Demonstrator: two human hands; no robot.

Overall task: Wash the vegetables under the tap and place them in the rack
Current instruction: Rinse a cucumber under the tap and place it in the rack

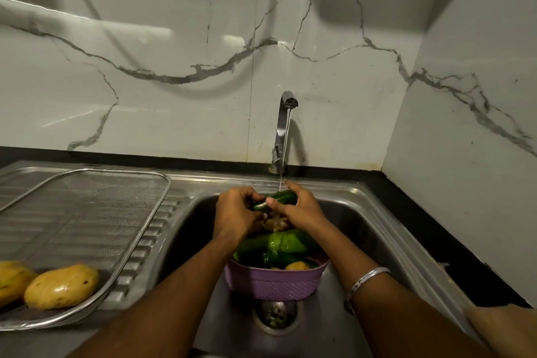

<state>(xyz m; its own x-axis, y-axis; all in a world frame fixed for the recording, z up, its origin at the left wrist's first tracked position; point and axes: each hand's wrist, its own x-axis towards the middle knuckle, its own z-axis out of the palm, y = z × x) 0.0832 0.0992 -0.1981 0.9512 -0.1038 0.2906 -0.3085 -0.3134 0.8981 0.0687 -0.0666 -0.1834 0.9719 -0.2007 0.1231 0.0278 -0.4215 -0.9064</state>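
My left hand [235,212] and right hand [299,206] both curl around a smooth green cucumber [276,199] under the thin stream from the chrome tap [283,125]. At 6 o'clock below it sits a perforated purple basket [273,282]; at 9 o'clock lies the steel mesh rack [87,212], holding two glossy yellow mangoes [61,286].

Cucumber [276,199] ends hidden under both hands. Left mango [11,279] and rack [122,241] cut off by frame edge. Basket [273,282] contents partly covered, lower ones unidentifiable.
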